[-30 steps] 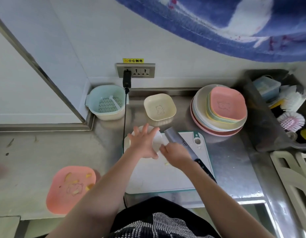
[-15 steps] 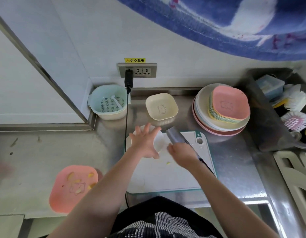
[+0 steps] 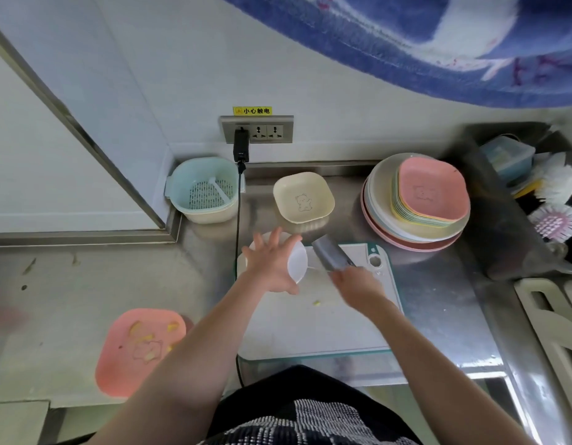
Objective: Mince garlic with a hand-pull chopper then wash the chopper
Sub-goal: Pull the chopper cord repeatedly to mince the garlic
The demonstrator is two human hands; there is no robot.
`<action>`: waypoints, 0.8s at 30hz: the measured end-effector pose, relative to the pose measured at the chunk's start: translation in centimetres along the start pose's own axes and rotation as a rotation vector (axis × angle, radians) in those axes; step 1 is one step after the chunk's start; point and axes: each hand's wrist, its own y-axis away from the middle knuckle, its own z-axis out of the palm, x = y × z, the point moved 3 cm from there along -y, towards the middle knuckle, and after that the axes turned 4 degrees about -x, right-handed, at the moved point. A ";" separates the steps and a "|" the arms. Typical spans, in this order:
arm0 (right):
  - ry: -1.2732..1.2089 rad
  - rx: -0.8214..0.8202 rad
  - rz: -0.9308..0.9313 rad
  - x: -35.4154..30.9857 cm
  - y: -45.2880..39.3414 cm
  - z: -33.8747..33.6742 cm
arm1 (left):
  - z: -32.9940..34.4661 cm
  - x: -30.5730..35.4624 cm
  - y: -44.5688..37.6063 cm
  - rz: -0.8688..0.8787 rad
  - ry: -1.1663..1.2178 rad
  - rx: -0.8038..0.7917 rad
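1. Since the earlier frame, right hand [image 3: 355, 284] has drawn rightward on the cutting board [image 3: 310, 332], away from the left hand, gripping the knife [image 3: 331, 256]; one garlic bit [image 3: 316, 303] lies exposed at centre frame.
2. Left hand [image 3: 272, 268], fingers spread, holds the white chopper bowl [image 3: 297, 261] tilted, touching the board's upper left corner.
3. Cream dish [image 3: 304, 197] sits beyond, upper centre.

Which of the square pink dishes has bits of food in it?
The pink dish alone on the counter, left of the cutting board. The other tops the plate stack and looks empty.
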 end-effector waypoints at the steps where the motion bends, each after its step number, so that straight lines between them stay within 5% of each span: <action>1: 0.015 -0.006 0.106 2.5 0.2 -0.3 | 0.0 0.0 0.0 0.001 0.002 0.002; 4: -0.011 -0.050 0.239 5.2 1.0 -1.2 | 0.1 0.1 -0.1 0.001 -0.002 0.013; 11: -0.130 -0.144 -0.117 -5.0 -0.4 0.1 | -0.1 0.1 0.0 0.011 0.001 -0.006; 18: 0.032 -0.021 0.202 4.3 0.2 -1.2 | 0.0 0.7 0.1 0.022 -0.003 0.014; 24: -0.060 -0.028 -0.100 -4.9 -0.1 -1.0 | 0.0 0.6 -0.2 0.019 -0.021 -0.006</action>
